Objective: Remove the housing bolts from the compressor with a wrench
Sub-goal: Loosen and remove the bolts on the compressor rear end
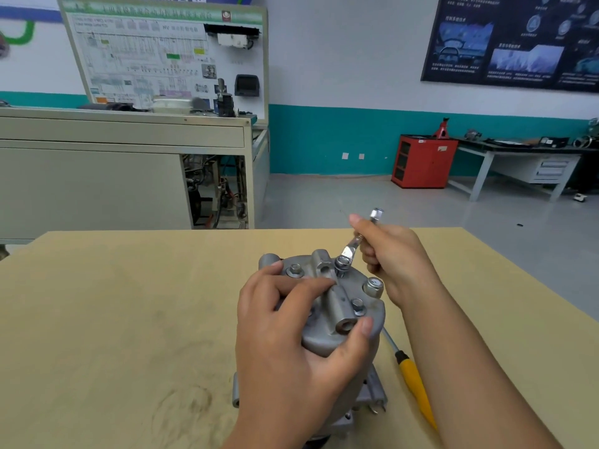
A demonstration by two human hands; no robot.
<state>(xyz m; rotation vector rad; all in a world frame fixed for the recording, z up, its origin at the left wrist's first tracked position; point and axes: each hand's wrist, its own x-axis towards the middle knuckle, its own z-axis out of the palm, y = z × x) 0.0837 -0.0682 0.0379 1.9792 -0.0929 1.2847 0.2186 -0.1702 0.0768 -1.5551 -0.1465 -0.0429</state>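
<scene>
Compressor point(343, 303) stands upright on desk point(129, 303). Left hand point(291, 335) grips its top, fingers curled over the housing, thumb hooked on the near rim. Right hand point(392, 257) has its fingers wrapped round the wrench point(351, 246). The wrench head sits on a raised bolt point(342, 264) just beyond the left fingertips. Yellow-handled screwdriver point(413, 380) lies on desk, beside the thumb, under the right forearm.

Matt cast-metal compressor point(327, 338); shiny wrench point(350, 251) (steel-looking).
</scene>
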